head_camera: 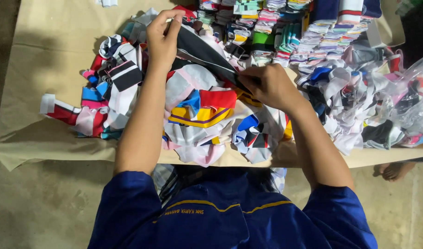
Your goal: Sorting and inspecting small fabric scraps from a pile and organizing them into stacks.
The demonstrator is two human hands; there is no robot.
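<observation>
- A dark fabric strip (207, 53) with a pale edge line is stretched taut between our two hands, above a heap of cut cloth pieces (197, 115) on the table (45, 60).
- Its long axis runs on a diagonal, from upper left, far from us, down to the lower right, nearer our body; the strip lies directly between the two sets of fingers, touching both.
- Our left hand (163, 39) holds the far end, fingers pressed together in a pinch at the strip's top corner, wrist bent, forearm reaching straight out over the heap.
- Our right hand (271, 85) holds the near end, fingers curled and closed on the strip's edge, forearm angled in from the right; this hand is the nearer to us.
- Around the strip lie loose pieces in red, yellow, blue, pink and white, spilling toward the table's front edge.
- Beyond them, neat folded stacks (276, 32) stand in rows along the far side.
- At far right, a clear plastic bag (414, 97) holds more pieces.
- Our blue sleeves (128, 203) fill the bottom of the view, and a bare foot (396, 170) shows on the floor to the right.
</observation>
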